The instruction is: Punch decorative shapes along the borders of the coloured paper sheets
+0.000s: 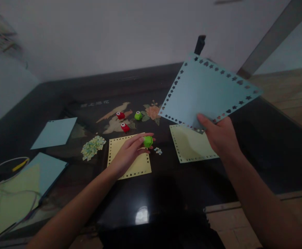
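Note:
My right hand (219, 136) grips a light blue sheet of paper (208, 91) by its near corner and holds it up off the table. Star and heart-like holes run along the sheet's edges. In my left hand (128, 150) is a small green craft punch (148, 141), pinched between the fingers. Below that hand lies a yellow sheet (136, 166) with a punched border. Another pale yellow-green sheet (192, 145), also punched along its edges, lies partly under the raised blue one. A few paper cutouts (158, 150) are scattered just right of the green punch.
Two red punches (125, 127) and another green punch (138, 115) stand farther back on the dark glossy table (166, 193). A heap of paper cutouts (93, 147) sits left of the yellow sheet. Blue sheets (54, 133), yellow-green paper (13, 199) and a white cable (8, 159) occupy the left side.

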Available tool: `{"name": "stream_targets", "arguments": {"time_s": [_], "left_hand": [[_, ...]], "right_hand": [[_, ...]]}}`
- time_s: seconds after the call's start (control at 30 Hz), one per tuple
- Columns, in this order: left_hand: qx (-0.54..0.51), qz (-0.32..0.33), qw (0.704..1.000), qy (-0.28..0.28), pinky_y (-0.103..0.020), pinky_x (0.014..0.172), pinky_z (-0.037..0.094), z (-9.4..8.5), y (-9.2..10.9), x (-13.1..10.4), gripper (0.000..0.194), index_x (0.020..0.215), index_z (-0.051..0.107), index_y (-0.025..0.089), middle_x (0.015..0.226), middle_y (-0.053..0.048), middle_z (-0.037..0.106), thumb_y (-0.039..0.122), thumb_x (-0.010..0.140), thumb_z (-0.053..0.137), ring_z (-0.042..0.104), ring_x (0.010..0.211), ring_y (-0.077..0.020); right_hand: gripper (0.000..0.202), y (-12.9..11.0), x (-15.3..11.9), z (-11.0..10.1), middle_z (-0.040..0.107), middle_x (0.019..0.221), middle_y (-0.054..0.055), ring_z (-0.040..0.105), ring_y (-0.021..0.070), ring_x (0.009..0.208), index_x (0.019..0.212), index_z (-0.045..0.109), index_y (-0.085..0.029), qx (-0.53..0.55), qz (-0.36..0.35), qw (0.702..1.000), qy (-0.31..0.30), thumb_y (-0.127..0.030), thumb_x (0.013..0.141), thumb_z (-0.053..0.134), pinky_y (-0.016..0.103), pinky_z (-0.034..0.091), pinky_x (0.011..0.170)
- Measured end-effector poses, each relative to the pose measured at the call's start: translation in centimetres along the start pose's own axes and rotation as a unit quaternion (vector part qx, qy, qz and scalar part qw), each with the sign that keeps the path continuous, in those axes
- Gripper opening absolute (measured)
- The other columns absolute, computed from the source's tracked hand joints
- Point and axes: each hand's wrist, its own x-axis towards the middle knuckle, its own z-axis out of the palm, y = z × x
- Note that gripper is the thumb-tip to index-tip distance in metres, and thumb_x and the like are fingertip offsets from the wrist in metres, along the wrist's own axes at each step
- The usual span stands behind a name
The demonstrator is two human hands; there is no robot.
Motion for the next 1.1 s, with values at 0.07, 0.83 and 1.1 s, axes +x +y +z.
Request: {"name": "stream_targets", "arguments": {"time_s": [0.07, 0.83, 1.1], "left_hand": [[-0.037, -0.019, 0.999, -0.006, -0.026, 0.074, 0.050, 0.2, 0.3, 0.1, 0.028, 0.107, 0.067, 0.014, 0.108, -0.010, 0.068, 0.030, 0.088, 0.054, 0.064, 0.084, -0.0148], [0.477, 0.215, 0.851, 0.032, -0.039, 0.085, 0.045, 4.7, -0.3, 16.7, 0.012, 0.084, 0.067, 0.017, 0.083, -0.005, 0.066, 0.017, 0.072, 0.068, 0.060, 0.087, -0.0239], [0.543, 0.244, 0.803, 0.028, -0.040, 0.085, 0.042, 5.1, -0.8, 17.2, 0.018, 0.092, 0.065, 0.018, 0.090, -0.007, 0.063, 0.018, 0.074, 0.067, 0.057, 0.091, -0.0263]], "right_hand": [[0.019, -0.8, 0.2, -0.9, 0.072, 0.093, 0.005, 0.067, 0.0249, 0.091, 0.086, 0.069, -0.020, -0.004, 0.005, 1.000, 0.014, -0.029, 0.070, 0.072, 0.042, 0.053, 0.088], [0.032, 2.9, -0.5, -8.0, 0.075, 0.086, 0.007, 0.069, 0.0249, 0.074, 0.084, 0.070, -0.018, -0.014, 0.149, 0.988, 0.027, -0.043, 0.064, 0.075, 0.037, 0.055, 0.068], [0.029, 1.9, -0.5, -8.8, 0.076, 0.086, 0.006, 0.070, 0.0241, 0.072, 0.085, 0.071, -0.019, -0.009, 0.138, 0.988, 0.069, -0.038, 0.063, 0.076, 0.039, 0.057, 0.068]]}}
